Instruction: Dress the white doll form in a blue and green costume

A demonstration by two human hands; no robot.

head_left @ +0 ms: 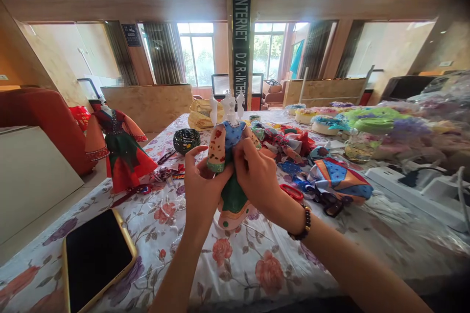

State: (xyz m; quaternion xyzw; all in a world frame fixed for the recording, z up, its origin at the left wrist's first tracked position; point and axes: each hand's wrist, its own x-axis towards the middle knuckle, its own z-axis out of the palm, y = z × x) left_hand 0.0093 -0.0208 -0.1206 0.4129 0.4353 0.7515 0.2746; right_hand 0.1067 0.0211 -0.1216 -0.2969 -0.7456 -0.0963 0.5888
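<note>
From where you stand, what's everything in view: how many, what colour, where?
Dressed figure: one, blue, green and cream, centre.
Second dressed figure: one, red, green and orange, left.
Bare mannequins: a few, white, behind centre.
Phone: one, black, yellow case, front left.
Basket: one, dark green, left of centre.
Fabric pieces: many, mostly red and blue, right of centre.
Looped handle: one, red, beside fabric.
Jar: one, clear, green lid, right.
Trimmed rounds: several, multicoloured, back right.
Power strip: one, white, far right.
Tablecloth: one, white, floral, under phone.
Pillar: one, dark, background centre.
Curtains: several, grey-brown, background.
Bracelet: one, dark, right wrist.
Left hand: one, bare, holding dressed figure.
Right hand: one, bare, pinching at waist.
</note>
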